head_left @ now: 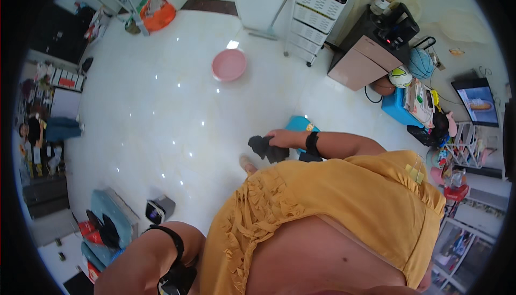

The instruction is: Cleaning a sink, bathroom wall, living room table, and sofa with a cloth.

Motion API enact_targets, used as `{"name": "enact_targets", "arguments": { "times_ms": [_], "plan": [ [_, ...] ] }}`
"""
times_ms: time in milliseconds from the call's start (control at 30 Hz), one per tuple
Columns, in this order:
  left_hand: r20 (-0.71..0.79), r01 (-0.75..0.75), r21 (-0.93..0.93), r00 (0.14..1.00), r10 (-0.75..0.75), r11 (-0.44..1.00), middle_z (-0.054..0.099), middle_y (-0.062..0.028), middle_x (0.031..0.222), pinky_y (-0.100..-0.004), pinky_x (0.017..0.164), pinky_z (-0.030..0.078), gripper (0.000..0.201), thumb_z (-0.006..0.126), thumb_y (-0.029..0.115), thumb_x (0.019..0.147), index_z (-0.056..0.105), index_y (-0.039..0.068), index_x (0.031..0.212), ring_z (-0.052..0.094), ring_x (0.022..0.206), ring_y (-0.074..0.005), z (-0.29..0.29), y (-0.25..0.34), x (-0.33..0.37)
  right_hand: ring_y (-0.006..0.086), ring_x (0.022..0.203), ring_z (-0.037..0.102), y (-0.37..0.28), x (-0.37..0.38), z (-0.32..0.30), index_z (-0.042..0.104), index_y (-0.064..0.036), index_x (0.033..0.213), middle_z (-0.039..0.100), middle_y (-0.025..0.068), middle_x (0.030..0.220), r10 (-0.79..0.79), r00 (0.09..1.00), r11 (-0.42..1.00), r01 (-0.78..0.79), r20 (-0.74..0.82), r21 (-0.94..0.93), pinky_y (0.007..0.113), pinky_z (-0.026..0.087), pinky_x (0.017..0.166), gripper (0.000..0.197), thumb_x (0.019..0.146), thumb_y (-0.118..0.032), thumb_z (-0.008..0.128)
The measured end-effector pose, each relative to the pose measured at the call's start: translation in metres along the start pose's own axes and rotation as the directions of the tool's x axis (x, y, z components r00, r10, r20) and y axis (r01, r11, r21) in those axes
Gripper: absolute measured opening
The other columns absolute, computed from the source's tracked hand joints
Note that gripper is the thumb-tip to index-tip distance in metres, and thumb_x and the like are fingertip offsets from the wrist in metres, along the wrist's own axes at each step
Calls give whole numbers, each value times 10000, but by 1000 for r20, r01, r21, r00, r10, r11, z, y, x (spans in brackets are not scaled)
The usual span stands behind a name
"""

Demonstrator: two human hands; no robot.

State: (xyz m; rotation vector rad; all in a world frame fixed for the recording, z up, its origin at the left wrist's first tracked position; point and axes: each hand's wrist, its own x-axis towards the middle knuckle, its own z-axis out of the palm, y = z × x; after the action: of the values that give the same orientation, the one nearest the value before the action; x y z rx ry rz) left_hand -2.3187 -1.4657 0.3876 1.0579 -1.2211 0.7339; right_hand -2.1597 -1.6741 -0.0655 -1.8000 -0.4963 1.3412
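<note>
My right hand [280,138] is closed around a bunched dark grey cloth [262,147], which hangs down from my fingers in front of my yellow top. A black strap circles my right wrist. Beneath that forearm, part of a blue object [301,124] shows, mostly covered. My left arm bends at the lower left, with a black strap and a dark device on it; the left hand itself does not show. One foot [247,165] in a light shoe stands on the floor just below the cloth.
A pink basin [229,65] rests on the shiny tiled floor ahead. At the far right stand a white drawer trolley [312,18] and a cabinet [357,61] beside balls and a blue box [399,107]. Leftward are a small bin [160,209] and a blue-green seat [110,209]; another person [54,129] is farther off.
</note>
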Motion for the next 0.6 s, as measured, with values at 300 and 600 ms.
{"name": "enact_targets", "arguments": {
  "times_ms": [300, 600],
  "plan": [
    [252, 566, -316, 824, -508, 762, 680, -177, 849, -308, 615, 528, 506, 442, 394, 1018, 684, -15, 843, 676, 686, -280, -42, -43, 23, 200, 1003, 599, -61, 0, 4, 593, -12, 1238, 646, 95, 1129, 74, 991, 971, -46, -111, 236, 321, 464, 897, 394, 860, -114, 545],
    [317, 504, -375, 858, -404, 778, 690, -207, 919, -335, 657, 555, 452, 487, 363, 1006, 689, -35, 927, 695, 785, -329, -129, 18, 20, 196, 1013, 604, -101, 56, 26, 572, 6, 1265, 649, 116, 1137, 39, 990, 988, -18, -136, 156, 314, 472, 892, 439, 842, -108, 546]
  ]
}}
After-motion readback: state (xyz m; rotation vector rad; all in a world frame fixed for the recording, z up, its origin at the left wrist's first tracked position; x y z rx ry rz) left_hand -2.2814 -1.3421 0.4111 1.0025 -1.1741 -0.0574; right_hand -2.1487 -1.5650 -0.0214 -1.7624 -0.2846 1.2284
